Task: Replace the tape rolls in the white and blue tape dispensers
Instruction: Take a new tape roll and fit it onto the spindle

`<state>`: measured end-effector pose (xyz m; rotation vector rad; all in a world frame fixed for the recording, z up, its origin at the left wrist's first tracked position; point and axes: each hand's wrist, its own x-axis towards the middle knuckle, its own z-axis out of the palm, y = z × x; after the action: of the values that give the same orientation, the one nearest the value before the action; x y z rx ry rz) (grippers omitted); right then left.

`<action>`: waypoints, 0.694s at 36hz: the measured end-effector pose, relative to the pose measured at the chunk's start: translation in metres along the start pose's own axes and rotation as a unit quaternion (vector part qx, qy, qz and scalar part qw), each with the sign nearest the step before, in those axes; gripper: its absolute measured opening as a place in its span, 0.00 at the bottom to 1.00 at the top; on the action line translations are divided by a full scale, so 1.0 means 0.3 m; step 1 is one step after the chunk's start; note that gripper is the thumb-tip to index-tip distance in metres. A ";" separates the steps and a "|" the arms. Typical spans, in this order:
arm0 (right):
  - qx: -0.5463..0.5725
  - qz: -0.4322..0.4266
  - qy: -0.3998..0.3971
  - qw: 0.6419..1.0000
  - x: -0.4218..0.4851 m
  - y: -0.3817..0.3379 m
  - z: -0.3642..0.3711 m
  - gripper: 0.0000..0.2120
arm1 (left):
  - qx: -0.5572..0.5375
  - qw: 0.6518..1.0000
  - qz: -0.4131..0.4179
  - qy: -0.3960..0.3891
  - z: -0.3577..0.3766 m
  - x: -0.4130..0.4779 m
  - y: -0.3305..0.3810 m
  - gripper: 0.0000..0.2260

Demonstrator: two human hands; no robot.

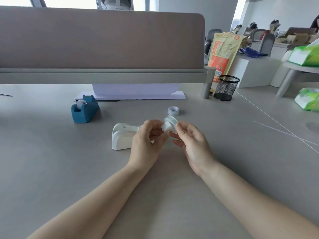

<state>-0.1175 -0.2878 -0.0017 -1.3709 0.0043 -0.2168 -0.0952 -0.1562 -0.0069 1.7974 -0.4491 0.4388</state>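
Observation:
The white tape dispenser (121,138) lies on the grey desk at centre, its roll slot showing nothing inside. Just right of it, my left hand (146,144) pinches a white plastic spindle hub (166,126). My right hand (191,142) pinches a clear tape roll (171,121) that sits on that hub. Both hands are held a little above the desk. The blue tape dispenser (84,109) stands further back on the left with a roll in it. A spare tape roll (173,110) with blue stripes lies on the desk behind my hands.
A desk divider panel (101,42) runs along the back. A black mesh pen cup (226,87) stands at back right, with an orange bag (222,54) behind it. A white board (134,94) lies under the divider. Green tissue packs (309,99) sit at far right.

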 end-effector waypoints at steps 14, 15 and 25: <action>0.032 0.030 -0.077 0.996 -0.011 -0.022 0.001 0.15 | 0.024 0.997 0.062 0.032 -0.001 0.006 -0.005 0.11; 0.036 0.031 -0.078 0.996 -0.011 -0.023 -0.002 0.14 | 0.023 0.997 0.065 0.029 0.000 0.006 -0.008 0.11; 0.085 0.061 -0.087 0.991 -0.011 -0.036 -0.003 0.11 | 0.045 0.995 0.088 0.013 -0.001 0.006 -0.005 0.09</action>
<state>-0.1227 -0.2902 0.0082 -1.2116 -0.0749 0.0062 -0.0929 -0.1557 -0.0070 1.8431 -0.5795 0.6132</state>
